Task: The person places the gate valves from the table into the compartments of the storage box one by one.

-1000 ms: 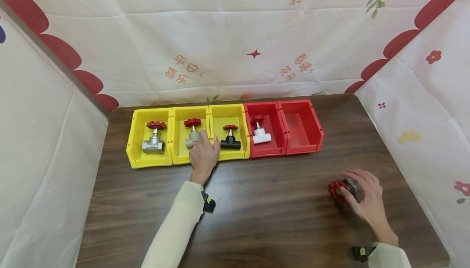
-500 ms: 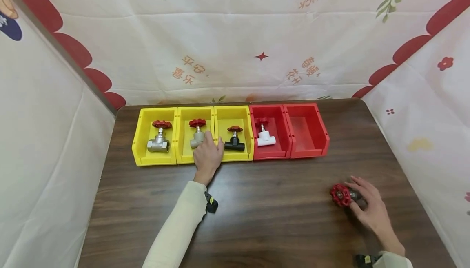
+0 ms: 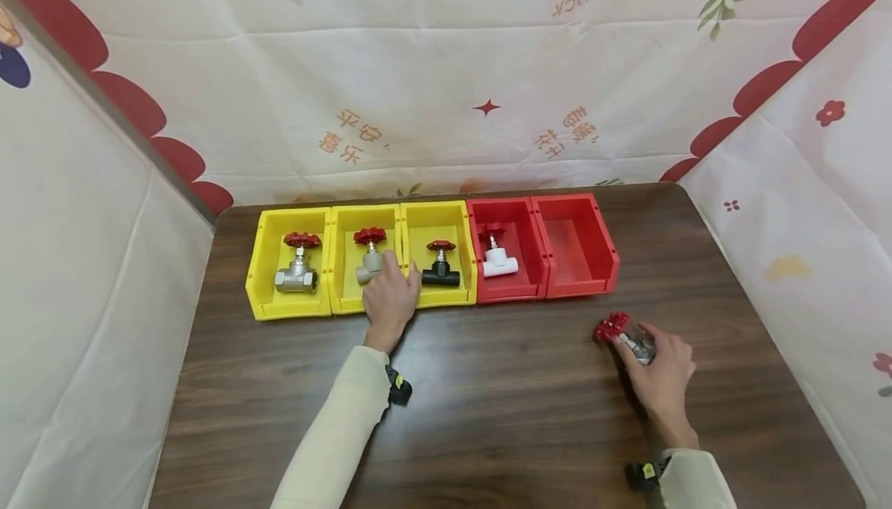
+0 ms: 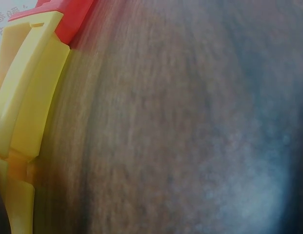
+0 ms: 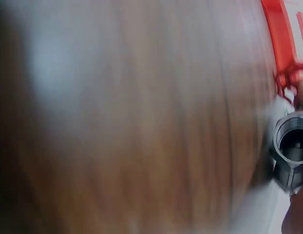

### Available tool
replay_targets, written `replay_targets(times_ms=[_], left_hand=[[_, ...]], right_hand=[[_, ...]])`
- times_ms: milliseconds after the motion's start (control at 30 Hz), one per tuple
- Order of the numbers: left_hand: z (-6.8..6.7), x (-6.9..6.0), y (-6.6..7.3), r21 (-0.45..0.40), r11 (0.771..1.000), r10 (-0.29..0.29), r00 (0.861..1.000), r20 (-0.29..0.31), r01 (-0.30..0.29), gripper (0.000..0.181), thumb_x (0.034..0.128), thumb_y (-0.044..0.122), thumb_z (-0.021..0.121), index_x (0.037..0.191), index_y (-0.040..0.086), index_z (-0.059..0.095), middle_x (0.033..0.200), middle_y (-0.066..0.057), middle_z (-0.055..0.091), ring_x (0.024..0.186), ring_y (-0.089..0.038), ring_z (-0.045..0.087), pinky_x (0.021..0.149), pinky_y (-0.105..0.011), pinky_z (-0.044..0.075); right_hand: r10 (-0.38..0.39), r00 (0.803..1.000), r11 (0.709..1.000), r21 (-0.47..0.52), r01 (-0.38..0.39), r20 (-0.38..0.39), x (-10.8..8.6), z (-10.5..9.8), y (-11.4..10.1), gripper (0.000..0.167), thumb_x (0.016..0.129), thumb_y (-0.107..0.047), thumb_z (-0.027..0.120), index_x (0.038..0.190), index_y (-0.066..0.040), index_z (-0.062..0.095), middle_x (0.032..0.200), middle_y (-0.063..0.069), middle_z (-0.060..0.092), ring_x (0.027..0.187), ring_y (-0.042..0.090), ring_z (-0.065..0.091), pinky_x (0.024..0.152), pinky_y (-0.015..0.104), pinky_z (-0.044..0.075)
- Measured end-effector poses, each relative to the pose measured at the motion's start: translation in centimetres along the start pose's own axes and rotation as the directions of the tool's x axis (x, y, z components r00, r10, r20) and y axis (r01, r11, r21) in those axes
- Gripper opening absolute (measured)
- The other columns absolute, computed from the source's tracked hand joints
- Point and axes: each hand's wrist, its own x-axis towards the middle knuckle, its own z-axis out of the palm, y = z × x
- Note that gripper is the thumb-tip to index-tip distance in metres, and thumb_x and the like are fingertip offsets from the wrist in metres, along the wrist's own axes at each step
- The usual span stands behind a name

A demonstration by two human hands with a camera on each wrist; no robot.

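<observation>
In the head view my left hand (image 3: 392, 297) is at the fronts of two yellow bins, its index finger and thumb on either side of their shared wall, pinching it. The left bin holds a grey-green valve (image 3: 372, 261), partly behind the fingers; the right one holds a black valve (image 3: 440, 269). My right hand (image 3: 662, 369) grips a metal valve (image 3: 637, 349) by its body, its red handwheel (image 3: 612, 326) pointing toward the bins. The right wrist view shows the valve's threaded opening (image 5: 293, 141) close up.
A silver valve (image 3: 297, 273) lies in the leftmost yellow bin (image 3: 258, 292). A white valve (image 3: 499, 261) lies in a red bin (image 3: 512, 290); the other red bin (image 3: 581, 284) is at its right. Bins line the brown table's (image 3: 488, 416) back, before a fabric wall (image 3: 418, 83).
The right hand has closed round the metal valve and moved left and toward the bins with it. The left hand has stayed at the yellow bins.
</observation>
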Motion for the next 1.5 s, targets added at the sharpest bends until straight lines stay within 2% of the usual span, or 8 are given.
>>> replay_targets(times_ms=[167,300,600,700,800,867,1200,1500], left_hand=[[0.0,-0.1,-0.3,0.018,1.000,0.001,1.000,-0.017,-0.001,0.032,0.0950,0.036,0.045,0.091,0.004,0.041,0.049,0.001,0.031,0.034,-0.016,0.032,0.031,-0.030,0.022],[-0.2,0.0,-0.4,0.021,1.000,0.012,0.999,-0.039,-0.011,0.032,0.0951,0.036,0.044,0.091,0.004,0.041,0.049,0.001,0.032,0.034,-0.017,0.032,0.030,-0.031,0.023],[-0.4,0.0,-0.4,-0.001,1.000,-0.007,1.000,-0.029,0.007,0.031,0.0942,0.035,0.045,0.090,0.005,0.041,0.050,0.001,0.031,0.034,-0.017,0.032,0.031,-0.031,0.023],[-0.3,0.0,-0.3,-0.010,1.000,-0.003,1.000,-0.023,0.003,0.031,0.0941,0.035,0.046,0.089,0.005,0.041,0.049,0.002,0.030,0.034,-0.016,0.032,0.031,-0.030,0.022],[-0.2,0.0,-0.3,-0.010,1.000,0.011,0.999,-0.034,-0.011,0.031,0.0944,0.035,0.045,0.089,0.005,0.041,0.049,0.002,0.030,0.034,-0.016,0.032,0.031,-0.031,0.022],[-0.1,0.0,-0.3,-0.009,1.000,0.018,0.999,-0.045,-0.018,0.031,0.0945,0.035,0.044,0.089,0.005,0.041,0.049,0.002,0.031,0.034,-0.016,0.032,0.031,-0.031,0.022],[-0.1,0.1,0.0,-0.001,1.000,0.008,1.000,-0.030,-0.008,0.030,0.0945,0.034,0.046,0.090,0.005,0.042,0.049,0.002,0.030,0.034,-0.017,0.032,0.031,-0.031,0.023],[0.2,0.1,0.0,0.009,1.000,0.024,0.999,-0.046,-0.023,0.031,0.0942,0.035,0.047,0.089,0.005,0.042,0.050,0.003,0.028,0.035,-0.014,0.028,0.030,-0.029,0.020]], right_hand=[[-0.057,0.989,0.995,0.092,0.044,0.137,-0.5,0.1,-0.1,0.076,0.078,-0.022,0.079,0.140,-0.002,0.041,0.126,0.026,0.044,0.111,0.041,0.033,0.086,0.057,0.021],[-0.059,0.981,0.997,0.062,0.048,0.187,-0.9,-0.3,0.2,0.088,0.072,-0.024,0.085,0.142,-0.003,0.038,0.129,0.028,0.042,0.114,0.044,0.038,0.089,0.061,0.030],[-0.166,0.982,0.981,-0.090,0.174,0.087,-0.7,-0.2,0.3,0.068,0.062,-0.032,0.090,0.117,-0.005,0.061,0.106,0.020,0.060,0.094,0.038,0.057,0.076,0.057,0.045],[-0.094,0.993,0.994,-0.054,0.098,0.073,-1.0,-0.1,0.4,0.068,0.062,-0.033,0.090,0.120,-0.010,0.062,0.110,0.016,0.062,0.096,0.034,0.059,0.078,0.035,0.049],[-0.009,0.998,1.000,0.010,0.008,0.065,-1.2,0.1,0.4,0.069,0.062,-0.032,0.091,0.122,-0.016,0.062,0.115,0.012,0.063,0.100,0.030,0.059,0.078,0.011,0.038],[0.023,0.997,0.999,0.034,-0.026,0.071,-1.3,0.2,0.3,0.069,0.063,-0.032,0.090,0.124,-0.018,0.062,0.119,0.011,0.063,0.103,0.029,0.058,0.078,0.005,0.032],[0.072,0.997,0.979,0.191,-0.077,0.033,-1.4,1.2,-0.8,0.065,0.063,-0.019,0.091,0.122,-0.023,0.065,0.117,0.005,0.064,0.103,-0.005,0.051,0.083,0.007,0.035],[0.059,0.997,0.936,0.351,-0.036,-0.054,-0.3,1.7,-2.2,0.067,0.061,-0.003,0.090,0.123,-0.013,0.065,0.115,0.007,0.066,0.103,0.000,0.057,0.083,0.010,0.042]])
